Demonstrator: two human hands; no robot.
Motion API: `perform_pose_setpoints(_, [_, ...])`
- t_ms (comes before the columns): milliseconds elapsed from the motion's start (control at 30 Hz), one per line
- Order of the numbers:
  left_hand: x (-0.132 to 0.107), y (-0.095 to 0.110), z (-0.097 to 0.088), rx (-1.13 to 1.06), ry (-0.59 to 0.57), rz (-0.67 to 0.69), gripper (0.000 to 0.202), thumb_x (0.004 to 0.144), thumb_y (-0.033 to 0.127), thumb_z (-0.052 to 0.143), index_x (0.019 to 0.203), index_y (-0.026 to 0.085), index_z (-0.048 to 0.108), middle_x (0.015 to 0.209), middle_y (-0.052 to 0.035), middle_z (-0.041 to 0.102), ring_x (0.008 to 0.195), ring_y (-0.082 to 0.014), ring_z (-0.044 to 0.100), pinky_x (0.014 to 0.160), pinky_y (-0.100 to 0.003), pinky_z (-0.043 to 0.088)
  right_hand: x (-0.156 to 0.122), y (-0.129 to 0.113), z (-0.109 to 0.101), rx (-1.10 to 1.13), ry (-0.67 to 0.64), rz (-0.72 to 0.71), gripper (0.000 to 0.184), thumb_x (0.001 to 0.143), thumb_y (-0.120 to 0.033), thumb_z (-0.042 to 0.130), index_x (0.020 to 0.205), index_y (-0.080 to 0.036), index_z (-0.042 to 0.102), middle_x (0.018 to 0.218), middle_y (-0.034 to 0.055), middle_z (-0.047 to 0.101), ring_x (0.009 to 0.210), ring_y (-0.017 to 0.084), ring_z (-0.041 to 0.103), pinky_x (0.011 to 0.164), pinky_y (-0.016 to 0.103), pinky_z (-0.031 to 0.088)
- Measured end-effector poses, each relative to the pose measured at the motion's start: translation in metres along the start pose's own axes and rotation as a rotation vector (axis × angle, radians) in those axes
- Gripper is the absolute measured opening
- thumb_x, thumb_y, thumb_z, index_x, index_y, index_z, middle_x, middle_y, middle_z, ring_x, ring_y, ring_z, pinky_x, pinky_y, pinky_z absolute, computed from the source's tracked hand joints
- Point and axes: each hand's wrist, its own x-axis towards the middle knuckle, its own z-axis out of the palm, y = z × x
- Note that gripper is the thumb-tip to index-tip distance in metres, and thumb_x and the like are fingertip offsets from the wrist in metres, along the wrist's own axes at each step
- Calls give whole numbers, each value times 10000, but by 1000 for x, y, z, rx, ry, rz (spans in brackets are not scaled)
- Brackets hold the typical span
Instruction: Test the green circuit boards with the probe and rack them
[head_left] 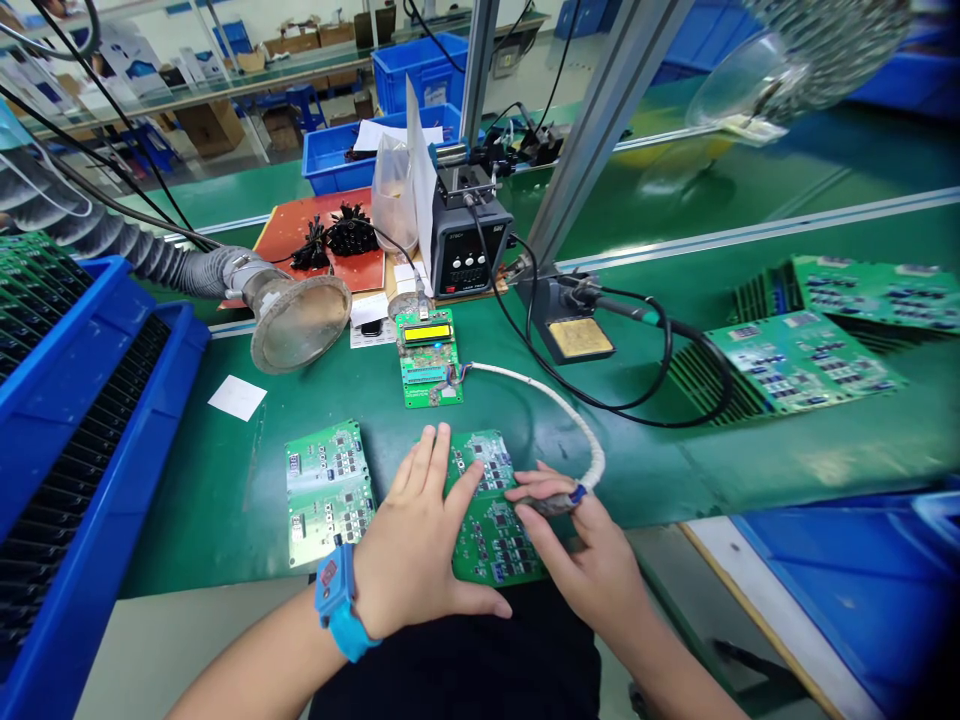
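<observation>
Left hand (420,530) flat on green circuit board (495,520), fingers (439,455) spread; blue anti-static wrist strap (337,605) on wrist. Right hand (589,550) pinches dark end of white-sleeved cable (551,393) over same board. Cable runs to LCD test board (429,355) at 12 o'clock. Second circuit board (328,490) at 9 o'clock, just beside left hand. Soldering station (471,240) beyond test board; fume-extractor hood (296,320) at 11 o'clock, above green desk (187,520).

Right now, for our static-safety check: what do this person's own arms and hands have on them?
The left hand and right hand are bare, without gloves, and neither forearm shows a sleeve. The left wrist wears a bright blue wrist strap with a square red plate on it.
</observation>
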Motion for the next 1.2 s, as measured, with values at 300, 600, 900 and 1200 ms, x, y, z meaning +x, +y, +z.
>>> perform_pose_setpoints(300, [6, 9, -11, 29, -82, -62, 1285, 477, 634, 847, 1491, 141, 230, 1534, -280, -52, 1399, -439, -50, 1093, -629, 176, 1, -1, 0, -9, 5, -18, 83, 882, -197, 545, 944, -252, 533, 880, 20, 684, 973, 206, 646, 1004, 459, 460])
perform_pose_setpoints(600, [6, 7, -8, 26, -43, -54, 1318, 447, 637, 854, 1484, 112, 233, 1538, -286, 20, 1407, -456, 16, 1084, -634, 200, 1, 1, 2, 33, 19, 33, 85, 877, -199, 557, 943, -252, 560, 902, 24, 684, 1013, 206, 634, 1012, 438, 461])
perform_pose_setpoints(900, [2, 1, -9, 31, 79, -21, 1329, 405, 648, 859, 1466, 94, 282, 1514, -306, 166, 1395, -473, 141, 1082, -627, 224, 5, -10, 2, 252, 143, 201, 62, 887, -285, 576, 927, -238, 584, 890, 46, 714, 1028, 232, 659, 940, 415, 517])
perform_pose_setpoints(1200, [-51, -64, -31, 158, 116, -106, 1295, 504, 634, 835, 1509, 182, 154, 1541, -252, 137, 1401, -466, 125, 1059, -635, 266, 46, 6, 20, 375, 165, 310, 237, 854, -409, 602, 985, -226, 528, 919, 74, 716, 943, 224, 679, 872, 422, 531])
